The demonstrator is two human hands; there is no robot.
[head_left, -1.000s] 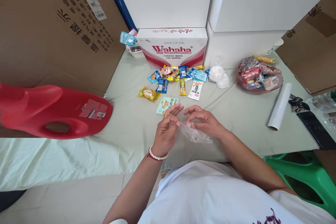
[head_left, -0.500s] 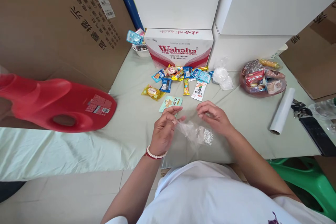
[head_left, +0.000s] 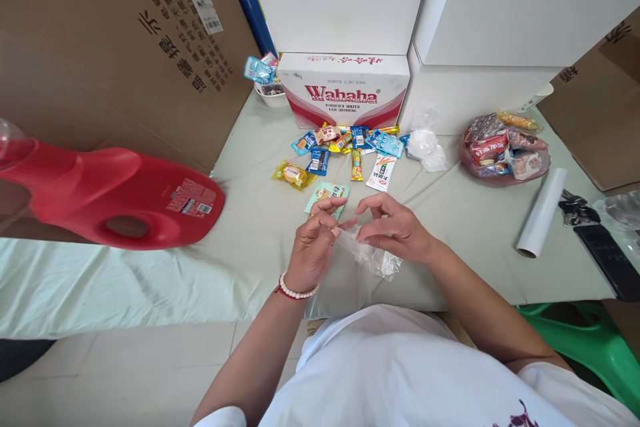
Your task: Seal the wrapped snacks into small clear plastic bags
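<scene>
My left hand (head_left: 314,243) and my right hand (head_left: 393,230) meet over the pale green table cloth (head_left: 250,240), both pinching a small clear plastic bag (head_left: 373,257) that hangs crumpled between them. The left wrist wears a bead bracelet. Just beyond my fingers lies a light green snack packet (head_left: 325,193). Farther back a pile of small snack packets (head_left: 345,147) is scattered in front of a red and white Wahaha box (head_left: 345,90).
A red jug (head_left: 115,197) lies on its side at the left, before a large cardboard box (head_left: 110,40). At the right are a bag of snacks (head_left: 505,147), a white roll (head_left: 543,213), a crumpled clear bag (head_left: 427,147), keys and a phone (head_left: 605,257). White boxes stand behind.
My right hand, which had drawn away to the right half a second ago, has come back to the left hand and pinches the clear bag again.
</scene>
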